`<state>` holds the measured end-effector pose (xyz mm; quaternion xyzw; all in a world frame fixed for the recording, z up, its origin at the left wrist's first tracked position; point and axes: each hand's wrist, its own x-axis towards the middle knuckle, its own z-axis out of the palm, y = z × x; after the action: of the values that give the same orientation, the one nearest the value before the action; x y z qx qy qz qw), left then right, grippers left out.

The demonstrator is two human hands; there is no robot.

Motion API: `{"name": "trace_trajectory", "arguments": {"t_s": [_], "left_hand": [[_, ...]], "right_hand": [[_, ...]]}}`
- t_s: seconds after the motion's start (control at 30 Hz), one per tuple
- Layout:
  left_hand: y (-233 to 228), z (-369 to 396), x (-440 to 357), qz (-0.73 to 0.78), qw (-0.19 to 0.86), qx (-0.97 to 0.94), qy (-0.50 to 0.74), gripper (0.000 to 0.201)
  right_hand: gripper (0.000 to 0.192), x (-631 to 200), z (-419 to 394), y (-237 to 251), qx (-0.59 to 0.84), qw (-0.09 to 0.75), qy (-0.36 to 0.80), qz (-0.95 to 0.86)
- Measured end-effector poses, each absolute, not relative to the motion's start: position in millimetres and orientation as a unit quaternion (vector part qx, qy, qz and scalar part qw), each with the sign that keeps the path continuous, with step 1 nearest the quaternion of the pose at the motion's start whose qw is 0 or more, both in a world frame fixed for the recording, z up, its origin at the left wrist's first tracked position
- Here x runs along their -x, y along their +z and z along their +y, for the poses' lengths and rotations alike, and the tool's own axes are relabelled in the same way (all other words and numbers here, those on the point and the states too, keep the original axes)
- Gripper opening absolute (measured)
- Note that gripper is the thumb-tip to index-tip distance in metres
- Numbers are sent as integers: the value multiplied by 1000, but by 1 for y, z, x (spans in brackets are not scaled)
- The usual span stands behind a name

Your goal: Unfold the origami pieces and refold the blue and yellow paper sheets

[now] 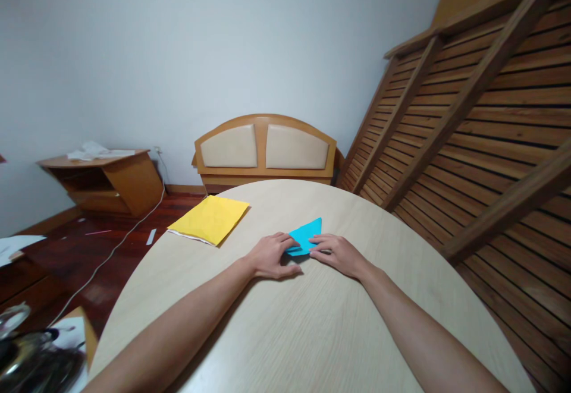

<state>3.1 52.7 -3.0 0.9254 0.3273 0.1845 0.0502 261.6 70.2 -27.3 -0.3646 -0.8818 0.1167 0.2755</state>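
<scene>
A folded sheet of blue paper [308, 233] lies on the round table [276, 333], one pointed corner standing out toward the far right. My left hand [273, 256] rests at the paper's left side with its fingers over it; the thumb is spread apart on the tabletop. At the paper's right edge, my right hand [341, 254] has its fingertips and thumb close together on the paper. Part of the sheet is hidden beneath the fingers. Left of my hands, near the table's rim, lies a stack of yellow paper [209, 219] with white showing along its near edge.
A wooden headboard [263, 120] stands against the wall behind the table. Slatted wooden panels [468, 119] lean at the right. A low cabinet [129, 182] stands at the back left, with a white cable [129, 235] running across the floor. Cluttered items sit at the lower left.
</scene>
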Motion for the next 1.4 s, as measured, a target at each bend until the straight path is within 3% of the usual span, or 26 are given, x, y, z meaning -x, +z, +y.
{"name": "trace_trajectory", "arguments": {"t_s": [0.2, 0.53, 0.73, 0.83, 1.07, 1.4], "left_hand": [[-7, 56, -3, 418, 37, -886, 197, 26], [-15, 65, -1, 463, 58, -853, 233, 29], [-20, 68, 0, 469, 69, -841, 261, 39], [-21, 68, 1, 452, 54, -852, 259, 34], [-26, 72, 1, 418, 16, -875, 243, 23], [-24, 76, -1, 358, 14, -910, 208, 28]], "right_hand": [[19, -261, 68, -24, 365, 282, 106, -881], [16, -257, 64, -19, 389, 290, 113, -867], [30, -257, 63, -24, 399, 328, 192, -835], [35, -257, 63, -24, 388, 315, 162, -851], [27, -257, 66, -26, 360, 302, 109, -876], [23, -255, 62, -25, 359, 280, 91, -886]]}}
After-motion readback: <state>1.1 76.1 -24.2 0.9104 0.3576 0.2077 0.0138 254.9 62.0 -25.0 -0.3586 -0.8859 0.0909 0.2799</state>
